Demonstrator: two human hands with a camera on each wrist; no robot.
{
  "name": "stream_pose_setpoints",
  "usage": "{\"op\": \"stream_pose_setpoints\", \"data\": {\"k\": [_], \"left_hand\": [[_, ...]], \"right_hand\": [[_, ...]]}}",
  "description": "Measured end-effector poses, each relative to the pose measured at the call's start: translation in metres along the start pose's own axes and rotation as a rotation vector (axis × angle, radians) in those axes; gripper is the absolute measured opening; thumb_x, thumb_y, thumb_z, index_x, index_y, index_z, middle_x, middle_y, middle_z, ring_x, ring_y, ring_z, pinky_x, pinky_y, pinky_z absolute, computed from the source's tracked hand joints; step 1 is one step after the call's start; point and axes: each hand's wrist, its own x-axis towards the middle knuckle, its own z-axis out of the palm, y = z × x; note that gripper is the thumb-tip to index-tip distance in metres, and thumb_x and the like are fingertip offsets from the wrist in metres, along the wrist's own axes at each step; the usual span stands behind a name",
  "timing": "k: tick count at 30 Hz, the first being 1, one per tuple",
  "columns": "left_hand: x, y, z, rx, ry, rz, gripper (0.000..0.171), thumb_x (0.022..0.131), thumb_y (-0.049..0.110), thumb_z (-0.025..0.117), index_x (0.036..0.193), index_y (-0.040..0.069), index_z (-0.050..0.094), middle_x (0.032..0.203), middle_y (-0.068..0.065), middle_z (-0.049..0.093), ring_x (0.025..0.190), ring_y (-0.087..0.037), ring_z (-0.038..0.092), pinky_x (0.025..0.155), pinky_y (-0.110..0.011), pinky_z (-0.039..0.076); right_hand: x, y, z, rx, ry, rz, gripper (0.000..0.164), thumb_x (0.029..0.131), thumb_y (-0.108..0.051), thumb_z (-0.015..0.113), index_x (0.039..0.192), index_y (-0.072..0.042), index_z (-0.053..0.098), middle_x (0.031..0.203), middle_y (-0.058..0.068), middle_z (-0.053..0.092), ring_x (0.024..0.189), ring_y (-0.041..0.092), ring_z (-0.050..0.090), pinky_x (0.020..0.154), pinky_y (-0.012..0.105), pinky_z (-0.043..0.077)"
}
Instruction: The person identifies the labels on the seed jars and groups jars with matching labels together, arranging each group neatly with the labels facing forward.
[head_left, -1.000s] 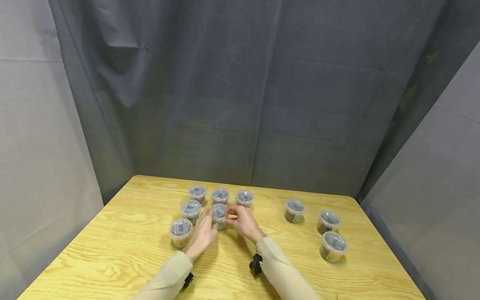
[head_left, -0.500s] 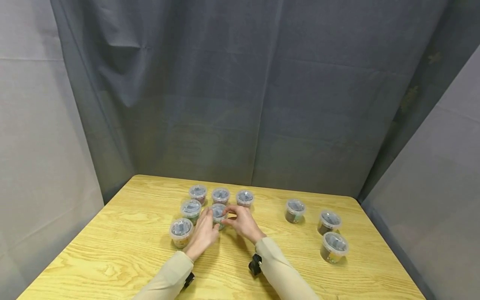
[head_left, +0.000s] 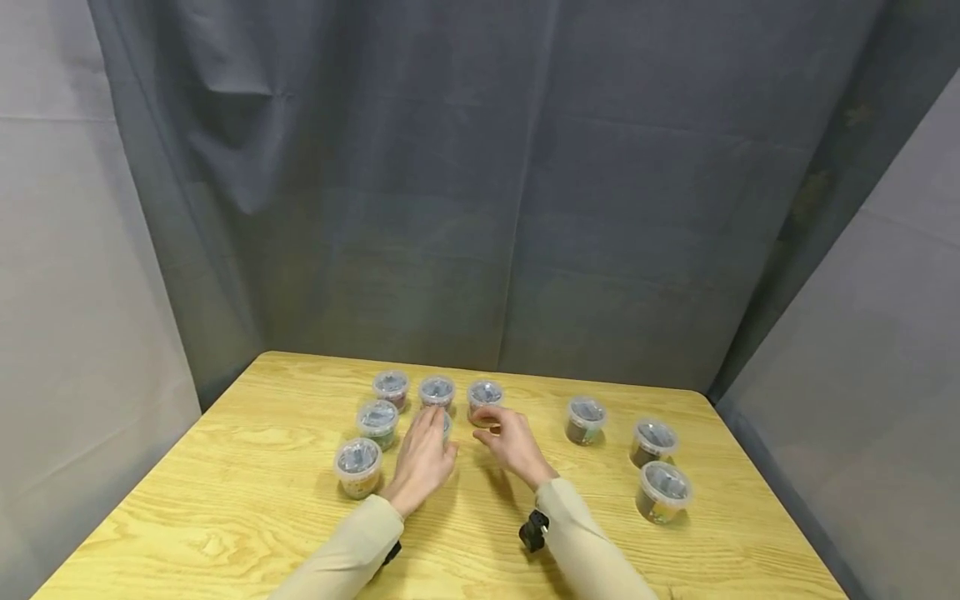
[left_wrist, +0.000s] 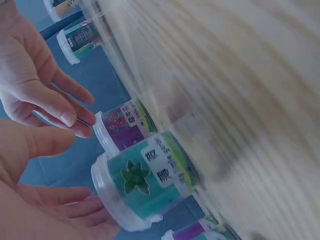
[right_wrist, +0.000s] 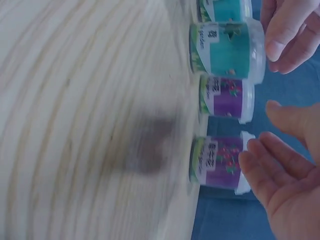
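A small round cup (left_wrist: 150, 177) with a teal label and pale lid stands on the table, partly hidden by my left hand (head_left: 423, 457) in the head view. In the left wrist view, that hand's straight fingers lie along the lid's far side, the thumb apart from it. My right hand (head_left: 517, 446) is off to the right, thumb and fingers spread with nothing between them. Its fingertips are beside the lid of a purple-labelled cup (right_wrist: 225, 162) in the right wrist view. Another purple-labelled cup (right_wrist: 223, 100) stands behind the teal one.
More lidded cups stand at the left: a back-left cup (head_left: 391, 388), a green-labelled cup (head_left: 377, 423) and a yellow-labelled cup (head_left: 357, 467). At the right are a dark cup (head_left: 586, 419), a second cup (head_left: 652, 442) and a nearer cup (head_left: 663, 492). A grey curtain (head_left: 390, 208) hangs behind the table (head_left: 225, 508).
My right hand has moved right, away from the teal-labelled cup it was touching. My left hand has shifted slightly right and now covers more of that cup in the head view.
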Motion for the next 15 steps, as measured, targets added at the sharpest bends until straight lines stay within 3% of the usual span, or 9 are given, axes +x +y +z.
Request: {"op": "stream_pose_setpoints", "data": {"k": [7, 15], "left_hand": [[0.011, 0.014, 0.011, -0.057, -0.044, 0.013, 0.056, 0.088, 0.015, 0.071, 0.135, -0.008, 0.051, 0.144, -0.027, 0.046, 0.137, -0.042, 0.041, 0.114, -0.053, 0.037], [0.02, 0.032, 0.03, -0.065, -0.084, 0.068, 0.048, 0.09, 0.019, 0.07, 0.131, -0.002, 0.057, 0.141, -0.021, 0.05, 0.133, -0.037, 0.046, 0.11, -0.051, 0.042]], "right_hand": [[-0.006, 0.003, -0.021, -0.037, 0.093, 0.079, 0.019, 0.089, 0.001, 0.068, 0.107, -0.002, 0.07, 0.111, 0.014, 0.071, 0.107, 0.035, 0.066, 0.09, 0.048, 0.057], [-0.025, 0.017, -0.041, -0.094, 0.191, 0.187, 0.018, 0.09, 0.001, 0.066, 0.106, -0.003, 0.071, 0.108, 0.014, 0.072, 0.1, 0.033, 0.069, 0.085, 0.042, 0.059]]}}
